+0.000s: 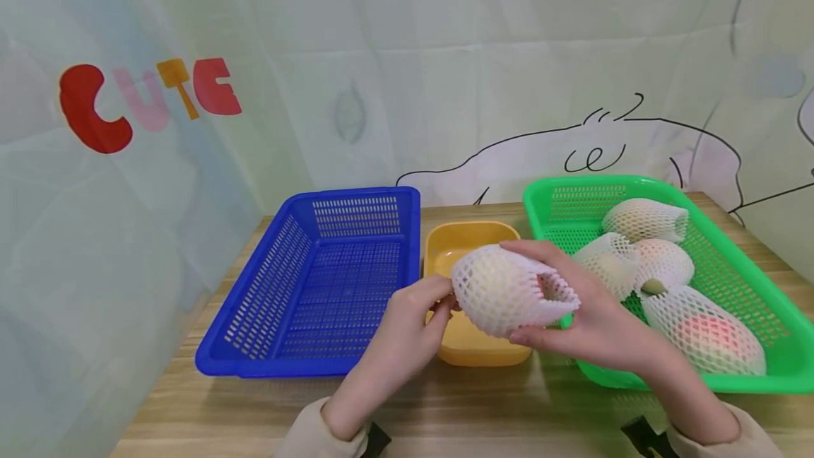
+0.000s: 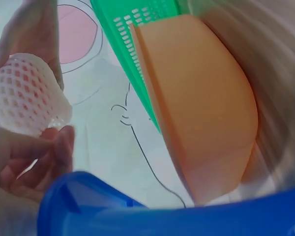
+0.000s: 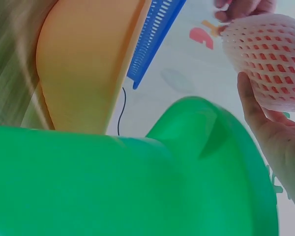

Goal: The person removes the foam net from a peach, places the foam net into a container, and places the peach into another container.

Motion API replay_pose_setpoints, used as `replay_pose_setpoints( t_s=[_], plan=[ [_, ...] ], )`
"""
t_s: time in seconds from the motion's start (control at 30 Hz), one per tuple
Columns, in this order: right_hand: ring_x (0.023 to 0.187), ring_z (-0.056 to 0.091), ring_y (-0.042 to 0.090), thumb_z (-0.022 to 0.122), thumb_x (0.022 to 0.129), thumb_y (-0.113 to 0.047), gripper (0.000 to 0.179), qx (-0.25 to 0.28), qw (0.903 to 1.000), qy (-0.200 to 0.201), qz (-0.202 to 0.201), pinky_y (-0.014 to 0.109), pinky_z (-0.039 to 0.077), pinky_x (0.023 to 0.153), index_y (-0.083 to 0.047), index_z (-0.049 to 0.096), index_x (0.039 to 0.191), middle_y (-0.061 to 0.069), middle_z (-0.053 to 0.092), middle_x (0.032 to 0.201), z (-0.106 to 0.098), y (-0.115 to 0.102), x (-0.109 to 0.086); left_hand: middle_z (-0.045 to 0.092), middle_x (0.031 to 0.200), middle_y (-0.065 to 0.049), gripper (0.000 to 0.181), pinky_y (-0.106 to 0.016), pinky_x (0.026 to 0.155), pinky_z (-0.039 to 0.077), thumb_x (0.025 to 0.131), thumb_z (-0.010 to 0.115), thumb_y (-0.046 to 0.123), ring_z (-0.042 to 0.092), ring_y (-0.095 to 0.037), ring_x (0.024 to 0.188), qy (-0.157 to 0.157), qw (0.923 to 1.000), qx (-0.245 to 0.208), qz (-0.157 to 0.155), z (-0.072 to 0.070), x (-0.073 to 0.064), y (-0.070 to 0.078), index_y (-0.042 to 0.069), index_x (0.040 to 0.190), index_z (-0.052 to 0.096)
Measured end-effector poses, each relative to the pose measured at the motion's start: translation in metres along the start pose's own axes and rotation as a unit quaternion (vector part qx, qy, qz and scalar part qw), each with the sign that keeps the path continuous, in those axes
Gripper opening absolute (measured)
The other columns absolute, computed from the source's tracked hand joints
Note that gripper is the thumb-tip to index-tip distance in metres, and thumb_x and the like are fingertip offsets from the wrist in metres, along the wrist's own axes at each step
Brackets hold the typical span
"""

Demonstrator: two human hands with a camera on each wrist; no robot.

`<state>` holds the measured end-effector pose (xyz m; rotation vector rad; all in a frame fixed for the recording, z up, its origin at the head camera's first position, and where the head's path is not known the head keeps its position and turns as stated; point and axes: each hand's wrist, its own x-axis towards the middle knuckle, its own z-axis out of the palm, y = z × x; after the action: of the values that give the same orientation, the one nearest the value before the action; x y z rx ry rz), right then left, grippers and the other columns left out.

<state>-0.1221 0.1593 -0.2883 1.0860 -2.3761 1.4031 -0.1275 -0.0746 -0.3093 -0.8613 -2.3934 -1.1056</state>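
Observation:
A round fruit in a white foam net [image 1: 499, 292] is held up over the front of the yellow container [image 1: 483, 352]. My right hand [image 1: 594, 316] grips it from the right, thumb and fingers on opposite sides. At its left end, my left hand [image 1: 413, 316] pinches the net with thumb and fingertips. The net's other end gapes open to the right, and reddish colour shows inside. In the left wrist view the netted fruit [image 2: 27, 93] hangs above the left fingers [image 2: 64, 145]. The right wrist view shows red through the mesh of the netted fruit [image 3: 275, 61].
Left of the yellow container stands a blue basket [image 1: 346, 288] with nothing in it. On the right, a green basket [image 1: 779, 331] holds several netted fruits [image 1: 706, 331]. All three stand on a wooden table [image 1: 470, 408], with a printed cloth [image 1: 381, 76] behind.

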Motion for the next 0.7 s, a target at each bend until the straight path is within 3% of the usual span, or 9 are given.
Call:
replay_pose_setpoints(
  t_s=[0.1,0.27,0.5,0.7],
  plan=[
    [0.112,0.053,0.013,0.084,0.070,-0.006,0.088,0.016,0.9999,0.005,-0.001,0.029,0.054,0.083,-0.017,0.037,0.144,-0.002,0.048,0.137,0.0011,0.0000,0.0007,0.067,0.080,-0.007,0.016,-0.019,0.067,0.054,0.086,0.059,-0.008,0.063,-0.014,0.071,0.017,0.9978,-0.063,-0.013,0.0003,0.0010,0.0003,0.005,0.086,0.067],
    [0.112,0.054,0.013,0.083,0.069,0.001,0.091,0.033,0.9992,0.019,-0.007,0.027,0.052,0.085,-0.014,0.036,0.145,0.000,0.048,0.137,0.0034,0.0014,0.0004,0.069,0.086,-0.012,0.017,-0.022,0.068,0.057,0.086,0.058,-0.008,0.068,-0.025,0.076,-0.004,0.9899,-0.133,-0.050,0.0004,0.0016,0.0016,0.002,0.097,0.069],
    [0.112,0.055,0.014,0.079,0.069,0.008,0.091,0.058,0.9976,0.036,0.008,0.026,0.052,0.085,-0.013,0.035,0.146,0.003,0.046,0.140,0.0040,-0.0008,-0.0004,0.070,0.089,-0.013,0.027,-0.023,0.064,0.057,0.083,0.059,-0.009,0.068,-0.023,0.079,0.001,0.9874,-0.150,-0.051,0.0000,0.0023,0.0020,0.004,0.105,0.067],
    [0.111,0.055,0.013,0.076,0.072,0.008,0.091,0.068,0.9963,0.036,0.037,0.027,0.053,0.085,-0.019,0.032,0.147,0.001,0.045,0.140,0.0020,-0.0027,-0.0012,0.068,0.096,-0.013,0.034,-0.023,0.074,0.057,0.079,0.064,-0.009,0.067,-0.021,0.087,-0.008,0.9829,-0.175,-0.056,-0.0016,0.0018,0.0042,0.003,0.111,0.066]
  ],
)
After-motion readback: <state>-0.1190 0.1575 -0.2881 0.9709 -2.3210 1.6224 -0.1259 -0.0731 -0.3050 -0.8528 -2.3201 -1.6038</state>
